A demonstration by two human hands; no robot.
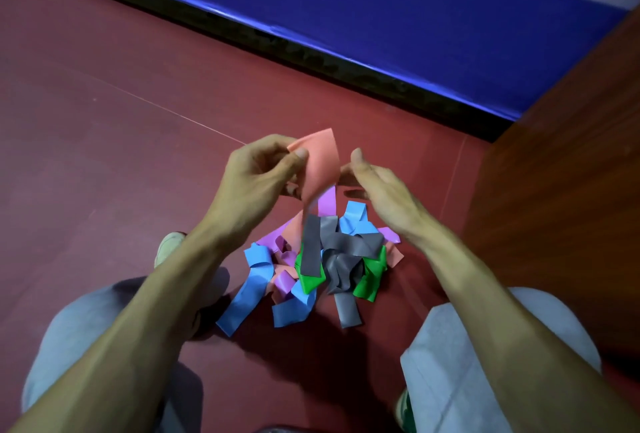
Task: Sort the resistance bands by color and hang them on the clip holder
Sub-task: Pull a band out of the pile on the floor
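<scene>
One salmon-pink elastic band [320, 162] pinched in our left hand [259, 173]; right hand [377, 190] slack. Tail, if caught, could drag the tangled band pile [341, 259] at 6 o'clock.

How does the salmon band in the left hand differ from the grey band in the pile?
The salmon band is pink-orange; the grey band is dark grey. The left hand pinches the salmon band up; the grey band lies on the pile. The salmon band hangs down smooth; the grey band is crumpled. Both are flat strips.
</scene>
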